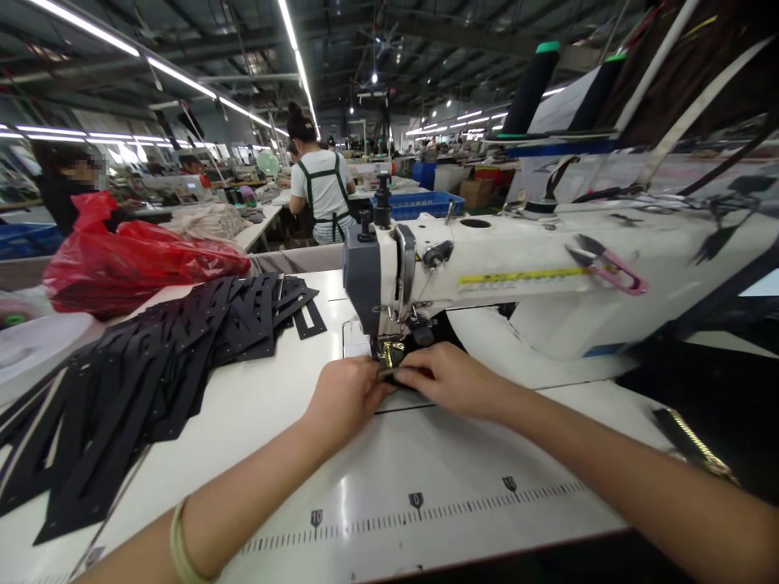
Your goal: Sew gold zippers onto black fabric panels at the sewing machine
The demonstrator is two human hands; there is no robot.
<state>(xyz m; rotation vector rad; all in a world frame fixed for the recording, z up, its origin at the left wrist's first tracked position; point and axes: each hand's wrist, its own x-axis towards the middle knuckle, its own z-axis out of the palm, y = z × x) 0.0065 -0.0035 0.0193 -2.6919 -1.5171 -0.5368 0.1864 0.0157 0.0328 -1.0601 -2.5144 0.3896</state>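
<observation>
Both hands are close together at the needle end of a white sewing machine (511,259). My left hand (344,397) is closed, its fingertips pinching the near edge of a dark piece with a gold zipper (393,354). Opposite it, my right hand (450,378) bends its fingers onto the same piece from the right, thumb and fingertips pressed to it. The zipper piece lies under the presser foot area, and black material (447,328) shows behind the right hand. The fingers partly hide the piece, and the needle tip cannot be made out.
Flat black cut pieces with slots (182,341) lie heaped on the left, beside a red plastic bag (134,264). Pink-handled snips (614,272) rest on the machine arm. Another gold zipper (699,442) lies at right. A co-worker (322,182) is at a table ahead.
</observation>
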